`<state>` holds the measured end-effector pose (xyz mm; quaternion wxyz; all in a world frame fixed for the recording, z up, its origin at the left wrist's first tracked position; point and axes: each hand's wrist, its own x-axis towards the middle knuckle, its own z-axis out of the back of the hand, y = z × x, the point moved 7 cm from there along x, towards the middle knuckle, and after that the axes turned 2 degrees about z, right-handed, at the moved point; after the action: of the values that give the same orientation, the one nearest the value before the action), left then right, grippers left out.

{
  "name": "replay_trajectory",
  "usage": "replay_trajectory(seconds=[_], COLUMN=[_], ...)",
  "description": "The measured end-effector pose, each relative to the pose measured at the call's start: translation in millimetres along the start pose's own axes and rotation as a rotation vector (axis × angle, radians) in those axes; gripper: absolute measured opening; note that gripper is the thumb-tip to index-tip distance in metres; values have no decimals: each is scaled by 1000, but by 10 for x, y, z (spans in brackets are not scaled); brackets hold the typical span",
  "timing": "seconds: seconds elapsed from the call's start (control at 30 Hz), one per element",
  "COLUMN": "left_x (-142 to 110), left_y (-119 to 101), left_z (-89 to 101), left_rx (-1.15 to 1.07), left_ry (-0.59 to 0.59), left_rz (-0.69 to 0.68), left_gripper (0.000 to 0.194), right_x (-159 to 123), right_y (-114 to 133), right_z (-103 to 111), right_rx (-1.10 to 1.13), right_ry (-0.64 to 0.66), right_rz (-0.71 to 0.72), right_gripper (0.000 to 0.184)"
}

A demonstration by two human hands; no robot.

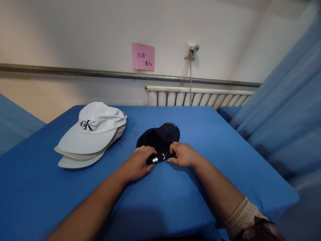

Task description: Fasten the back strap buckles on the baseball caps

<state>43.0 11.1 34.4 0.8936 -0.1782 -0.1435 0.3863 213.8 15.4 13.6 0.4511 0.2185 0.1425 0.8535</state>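
A black baseball cap (157, 135) lies on the blue-covered table (200, 134), its brim pointing away from me and its back strap toward me. A silver buckle (155, 160) and a small white mark show on the strap. My left hand (139, 162) grips the cap's near left edge beside the buckle, thumb below and fingers on top. On the near right edge, my right hand (184, 154) pinches the cap between thumb and bent fingers. To the left sits a stack of light caps; the top white cap (100, 117) bears black letters.
Behind the table a white radiator (173, 97) stands against the wall under a metal rail (100, 73). A pink note (142, 57) and a socket with a plug and cord (191, 52) are on the wall. A blue curtain (283, 103) hangs at the right.
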Motion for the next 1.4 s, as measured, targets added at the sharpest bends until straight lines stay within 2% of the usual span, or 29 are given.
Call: replay_trajectory(seconds=[0.13,0.2,0.3,0.43,0.63,0.77,0.83,0.9,1.0,1.23,1.33,1.4], left_x=[-70,-79,-73,-59,-57,-39,-33,-22,6,88,77,47], left_y=[123,197,288,320,297,386,412,377,266,143,114,74], left_z=[118,127,80,38,119,209,191,128,12,-154,-131,-61], left_rx=[-31,-50,-36,-10,-31,-84,-83,-38,87,317,378,385], left_ry=[-58,-41,27,68,4,-101,-117,-100,-61,35,0,-97], left_rz=[27,48,73,47,-12,96,126,99,29,-8,-28,-47], left_gripper=[34,31,22,15,12,14,15,17,20,12,12,11], right_x=[5,24,61,86,47,20,24,37,60,60,46,43], right_y=[82,146,218,194,240,247,249,256,263,286,293,276], right_z=[44,9,-128,-221,-74,-30,-45,-77,-144,-226,-199,-170], right_rx=[103,120,101,34,36,31,15,-8,-2,29,69,114], right_ry=[-116,-128,-28,72,40,33,19,-2,-21,23,15,-6], right_rz=[20,47,103,89,124,110,104,97,72,110,132,125], right_gripper=[11,6,17,11,8,15,11,8,14,1,5,11])
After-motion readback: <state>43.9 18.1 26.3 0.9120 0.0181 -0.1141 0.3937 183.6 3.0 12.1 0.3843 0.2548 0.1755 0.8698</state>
